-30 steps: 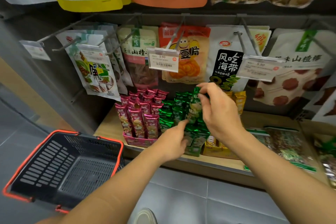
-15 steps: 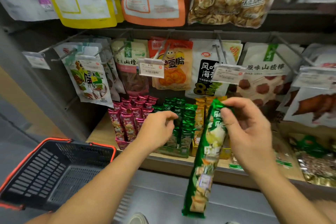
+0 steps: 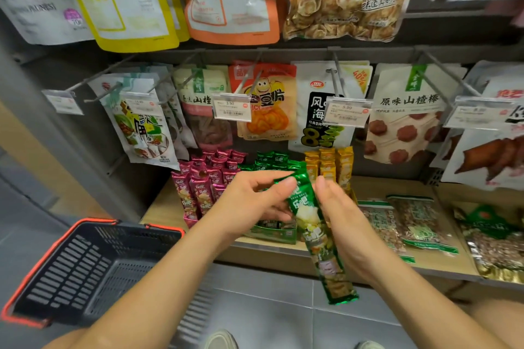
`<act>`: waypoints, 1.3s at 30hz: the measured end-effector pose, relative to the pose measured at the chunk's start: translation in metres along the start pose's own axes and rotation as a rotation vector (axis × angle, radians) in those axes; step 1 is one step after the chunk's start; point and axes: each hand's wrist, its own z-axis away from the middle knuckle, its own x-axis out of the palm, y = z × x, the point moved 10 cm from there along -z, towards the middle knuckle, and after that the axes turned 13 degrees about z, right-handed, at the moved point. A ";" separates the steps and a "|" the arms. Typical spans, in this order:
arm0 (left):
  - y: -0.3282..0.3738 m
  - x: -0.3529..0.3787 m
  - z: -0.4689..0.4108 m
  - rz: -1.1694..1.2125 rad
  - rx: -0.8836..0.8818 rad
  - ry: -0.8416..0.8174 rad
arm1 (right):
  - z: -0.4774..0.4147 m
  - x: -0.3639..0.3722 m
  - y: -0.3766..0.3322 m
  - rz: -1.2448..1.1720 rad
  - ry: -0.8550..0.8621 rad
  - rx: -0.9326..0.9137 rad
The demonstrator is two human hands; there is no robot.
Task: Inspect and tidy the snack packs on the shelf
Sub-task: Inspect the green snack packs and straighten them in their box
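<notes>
A long green snack pack (image 3: 317,238) hangs slanted in front of the shelf, its top up by my fingers and its foot low to the right. My left hand (image 3: 252,204) pinches its upper left edge. My right hand (image 3: 337,215) grips it from the right near the top. Behind my hands, on the wooden shelf (image 3: 377,187), stand three display boxes of the same packs: pink ones (image 3: 204,178), green ones (image 3: 272,161) and yellow ones (image 3: 329,164). The front of the green box is partly hidden by my hands.
A black shopping basket with a red rim (image 3: 85,269) sits low at the left. Flat bags of nuts (image 3: 408,221) lie on the shelf to the right. Hanging bags on metal pegs with price tags (image 3: 231,106) fill the wall above. Grey floor tiles lie below.
My left hand has left the green box and come up to take the pack's top edge. The pack has tilted, its foot swinging to the right. The view has moved a little closer.
</notes>
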 end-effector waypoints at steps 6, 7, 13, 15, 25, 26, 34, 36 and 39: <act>0.006 -0.022 -0.003 0.020 -0.017 0.035 | 0.009 0.028 -0.006 0.011 -0.232 0.041; 0.009 -0.028 -0.003 -0.038 -0.013 0.057 | 0.009 0.028 -0.007 0.055 -0.222 0.028; 0.029 -0.052 0.000 -0.411 0.011 0.083 | 0.015 0.045 -0.003 0.105 -0.362 0.084; 0.025 -0.053 -0.001 -0.454 -0.012 0.072 | 0.018 0.049 -0.004 0.071 -0.394 0.111; -0.019 -0.026 0.006 -0.408 -0.213 -0.149 | 0.013 0.029 0.006 0.487 -0.082 0.005; -0.018 -0.024 0.004 -0.432 -0.171 -0.131 | 0.015 0.029 0.006 0.533 -0.072 -0.009; -0.004 -0.058 0.001 -0.360 -0.158 0.026 | 0.020 0.045 0.000 0.655 -0.160 -0.104; 0.000 -0.076 -0.001 -0.313 -0.149 0.119 | 0.021 0.051 0.005 0.554 -0.251 -0.067; 0.011 -0.105 0.001 -0.158 -0.106 0.271 | 0.027 0.058 0.016 0.504 -0.387 0.013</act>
